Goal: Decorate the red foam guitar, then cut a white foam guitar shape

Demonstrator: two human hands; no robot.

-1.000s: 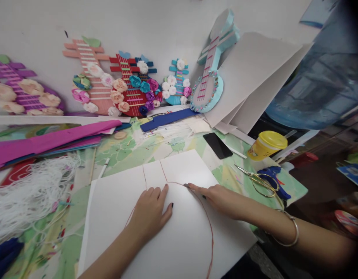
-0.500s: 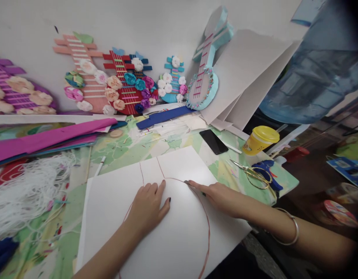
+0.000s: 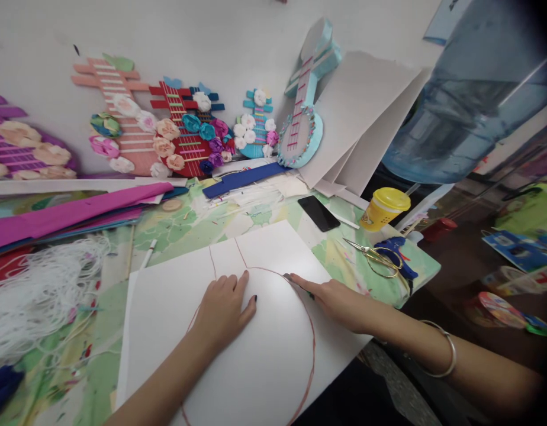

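Note:
A large white board [image 3: 162,331] lies in front of me, bearing a reddish-brown outline [image 3: 314,343] of a rounded body with two straight neck lines at its top. My left hand [image 3: 224,305] rests flat on it inside the outline, fingers spread, index fingertip near the corner where neck and curve meet. My right hand [image 3: 333,299] is closed around a slim tool, seemingly a craft knife [image 3: 288,276], index finger stretched along it. Its dark tip touches the curved line at the upper right; most of its body is hidden under the hand.
Gold-handled scissors [image 3: 377,259], a black phone [image 3: 318,213] and a yellow-lidded cup [image 3: 384,208] stand or lie to the right. White string [image 3: 38,296] is heaped at left, near folded magenta paper [image 3: 78,213]. Flower-decorated model instruments [image 3: 184,130] lean against the wall.
My right hand has slid the tool a little to the right along the curve. The left hand keeps its place on the board. The whole view has shifted slightly.

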